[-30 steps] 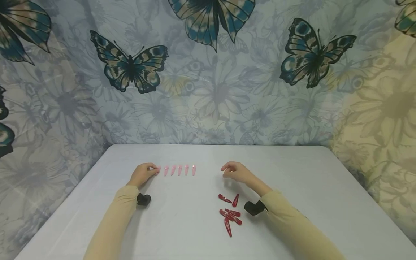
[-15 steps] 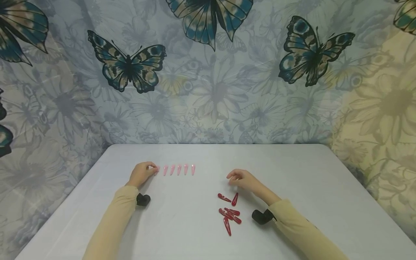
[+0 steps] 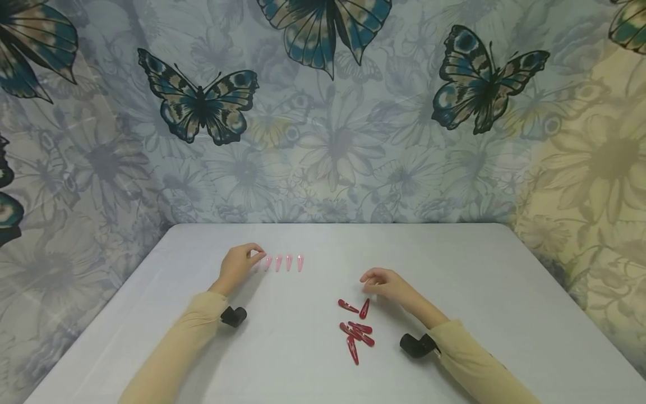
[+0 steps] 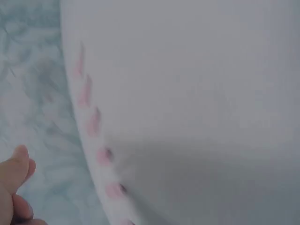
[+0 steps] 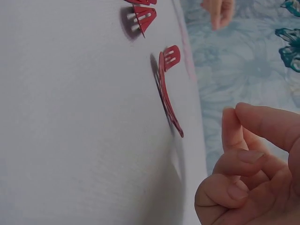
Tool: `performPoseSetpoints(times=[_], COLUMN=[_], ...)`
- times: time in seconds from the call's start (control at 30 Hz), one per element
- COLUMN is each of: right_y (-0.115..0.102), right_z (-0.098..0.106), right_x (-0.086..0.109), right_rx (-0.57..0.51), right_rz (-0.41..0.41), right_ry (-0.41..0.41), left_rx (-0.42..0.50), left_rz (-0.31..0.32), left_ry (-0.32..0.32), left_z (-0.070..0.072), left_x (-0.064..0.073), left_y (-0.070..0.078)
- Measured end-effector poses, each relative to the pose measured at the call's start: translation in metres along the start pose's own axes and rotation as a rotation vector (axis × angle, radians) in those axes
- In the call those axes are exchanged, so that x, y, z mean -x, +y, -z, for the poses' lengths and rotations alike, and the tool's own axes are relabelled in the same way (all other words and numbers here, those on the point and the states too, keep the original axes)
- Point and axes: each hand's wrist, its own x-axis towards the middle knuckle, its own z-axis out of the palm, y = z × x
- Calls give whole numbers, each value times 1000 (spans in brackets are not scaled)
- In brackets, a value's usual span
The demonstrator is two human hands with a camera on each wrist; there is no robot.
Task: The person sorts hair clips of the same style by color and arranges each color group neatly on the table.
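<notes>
Several pink snap hair clips (image 3: 289,262) lie in a row near the table's far side. My left hand (image 3: 239,267) is over the row's left end, hiding part of it in the head view. Nothing shows between its fingertips in the left wrist view, where the pink clips (image 4: 93,123) run along the table edge. My right hand (image 3: 386,284) hovers just beyond several red snap hair clips (image 3: 353,350), loosely curled, thumb and forefinger tips together, holding nothing. In the right wrist view, one red clip (image 5: 165,91) lies on its side near that hand (image 5: 255,164).
A white table (image 3: 444,252) carries all the clips. Behind it hangs a cloth backdrop (image 3: 338,146) printed with flowers and butterflies. The red clips form a loose cluster right of centre, some overlapping. Black wrist cameras (image 3: 416,345) sit below both hands.
My left hand has left the leftmost pink clip and moved right along the row, slightly away from me. My right hand has drawn back toward me and rightward. The red clips stay put.
</notes>
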Motion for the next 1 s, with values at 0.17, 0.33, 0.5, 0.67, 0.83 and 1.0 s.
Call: performPoseSetpoints(times=[0.17,0.33,0.5,0.67,0.83,1.0], right_y=[4,6,5,-1,8,10], right_z=[0,-1,-2,-5,-4,-5], right_x=[3,7,12,16,12,14], right_rx=[7,-1,-17,-23,-8,3], right_rz=[1,12,19,33,49,105], right_ry=[-7,-34,-41,-35,-23,-22], left_rx=[109,222,310,289,318,356], left_rz=[-99,-176,-197,-216,-219,-170], left_ry=[100,112,42,-3,10,-9], left_z=[-10,-25,-40,-54,-69,-82], left_x=[2,13,31,49,57,59], left_y=[33,60,89,114,125,127])
